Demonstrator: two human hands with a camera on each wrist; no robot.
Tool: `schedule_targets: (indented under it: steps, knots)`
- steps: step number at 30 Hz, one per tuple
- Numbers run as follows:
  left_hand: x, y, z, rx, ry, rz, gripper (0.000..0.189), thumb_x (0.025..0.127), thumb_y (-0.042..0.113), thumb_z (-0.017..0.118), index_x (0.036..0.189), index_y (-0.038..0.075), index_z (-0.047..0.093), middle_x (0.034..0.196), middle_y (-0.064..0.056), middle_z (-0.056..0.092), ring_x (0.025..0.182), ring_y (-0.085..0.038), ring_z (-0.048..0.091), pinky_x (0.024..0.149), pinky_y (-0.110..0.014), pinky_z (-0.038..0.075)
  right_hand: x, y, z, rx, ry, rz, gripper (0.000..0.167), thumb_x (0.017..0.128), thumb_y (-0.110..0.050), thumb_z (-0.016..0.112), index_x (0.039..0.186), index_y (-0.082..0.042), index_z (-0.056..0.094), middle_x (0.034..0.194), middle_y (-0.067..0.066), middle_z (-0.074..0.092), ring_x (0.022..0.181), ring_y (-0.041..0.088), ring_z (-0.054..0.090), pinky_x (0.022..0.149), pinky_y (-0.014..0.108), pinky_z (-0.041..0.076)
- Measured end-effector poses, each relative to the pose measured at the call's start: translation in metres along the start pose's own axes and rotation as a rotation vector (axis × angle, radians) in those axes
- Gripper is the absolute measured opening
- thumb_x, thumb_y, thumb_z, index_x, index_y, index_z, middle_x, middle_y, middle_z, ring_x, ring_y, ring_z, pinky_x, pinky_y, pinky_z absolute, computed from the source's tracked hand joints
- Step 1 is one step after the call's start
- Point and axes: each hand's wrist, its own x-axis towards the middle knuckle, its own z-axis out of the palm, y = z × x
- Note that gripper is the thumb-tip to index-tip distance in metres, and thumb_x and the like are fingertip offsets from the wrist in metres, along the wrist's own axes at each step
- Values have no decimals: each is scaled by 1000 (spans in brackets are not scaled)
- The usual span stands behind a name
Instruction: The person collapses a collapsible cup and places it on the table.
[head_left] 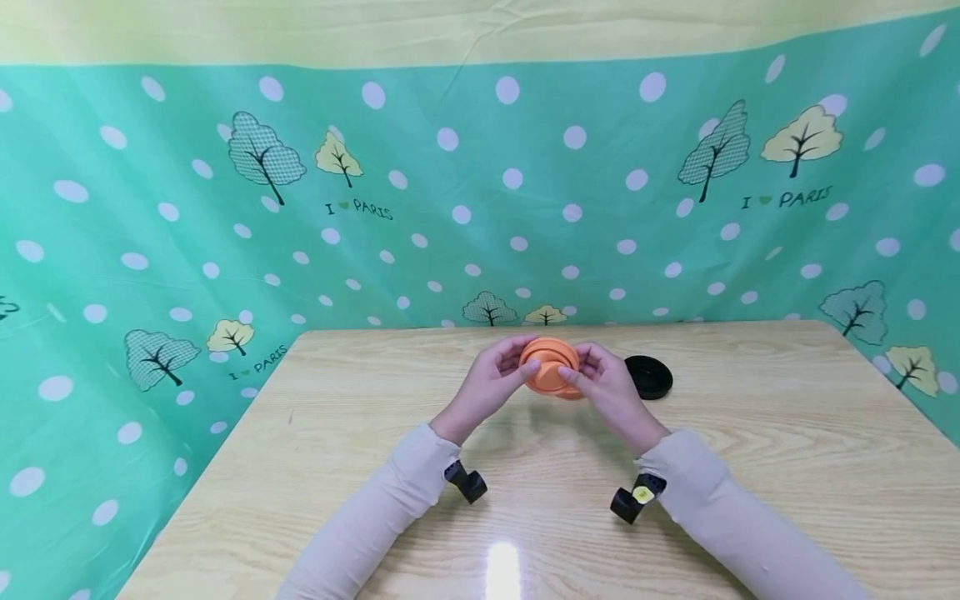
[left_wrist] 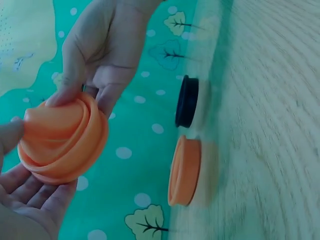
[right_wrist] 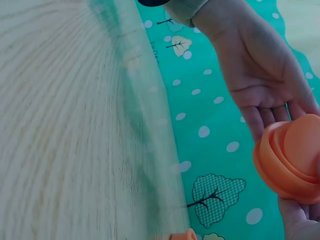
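Both hands hold an orange, soft-looking collapsible cup (head_left: 551, 354) above the far middle of the table, and its ringed wall looks folded and skewed. My left hand (head_left: 495, 379) grips its left side, thumb on the near face and fingers behind. On the opposite side my right hand (head_left: 611, 392) grips it likewise, its thumb pressing near the other one. A round black lid-like piece (head_left: 648, 377) lies just right of the right hand. In the left wrist view, a round orange lid-like piece (left_wrist: 185, 171) rests on the table beside the black one; the head view mostly hides it.
The light wooden table (head_left: 360, 392) ends at a green dotted curtain (head_left: 420, 208) with printed trees. Dark wrist cameras are strapped at the left cuff (head_left: 467, 482) and the right cuff (head_left: 637, 497). A bright reflection shows on the near tabletop.
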Motion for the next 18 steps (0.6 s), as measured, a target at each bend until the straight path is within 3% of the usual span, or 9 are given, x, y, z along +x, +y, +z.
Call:
schedule_targets:
  steps: [5, 12, 18]
  knots:
    - [6, -18, 3, 20, 66, 28, 36, 92, 14, 61, 125, -1, 56, 114, -18, 64, 98, -23, 63, 84, -28, 52, 0, 1, 2, -1, 24, -5, 30, 89, -2, 63, 112, 12, 51, 92, 2, 60, 82, 7, 60, 72, 20, 53]
    - [9, -16, 5, 62, 149, 40, 31, 90, 7, 63, 117, -6, 60, 104, -22, 66, 91, -26, 65, 78, -25, 54, -1, -1, 3, -14, 32, -5, 30, 89, -4, 64, 112, 11, 52, 92, 2, 60, 81, 7, 60, 72, 20, 53]
    - [10, -23, 6, 61, 206, 81, 28, 87, 13, 68, 112, -2, 65, 97, -16, 70, 86, -20, 68, 74, -26, 56, -2, 0, 1, 2, 10, 12, 34, 88, -8, 66, 115, 10, 53, 92, 1, 62, 82, 7, 62, 72, 21, 54]
